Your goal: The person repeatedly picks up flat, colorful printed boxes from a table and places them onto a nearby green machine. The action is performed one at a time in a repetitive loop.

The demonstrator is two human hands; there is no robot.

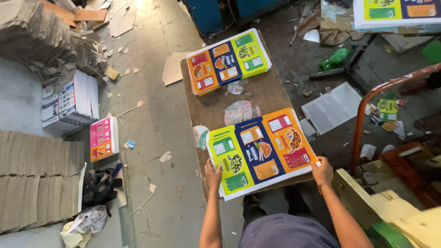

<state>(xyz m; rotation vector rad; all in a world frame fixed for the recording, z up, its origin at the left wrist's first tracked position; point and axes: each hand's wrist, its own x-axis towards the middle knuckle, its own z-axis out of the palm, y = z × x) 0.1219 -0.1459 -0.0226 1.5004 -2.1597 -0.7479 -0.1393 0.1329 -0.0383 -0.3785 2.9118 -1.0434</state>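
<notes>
A stack of printed sheets [259, 149] in yellow-green, dark blue and orange panels lies on the near end of a worn wooden table [257, 94]. My left hand [212, 175] grips the stack's near left corner. My right hand [323, 170], with a bracelet at the wrist, holds its near right corner. A second stack of the same printed sheets [228, 61] rests on the far end of the table, turned the other way.
Corrugated cardboard piles [36, 179] and bundled white sheets [69, 103] stand at left, with a pink printed stack [104, 138] beside them. Scraps litter the concrete floor. A green bottle [335, 58] lies at right, near an orange metal frame [367, 108].
</notes>
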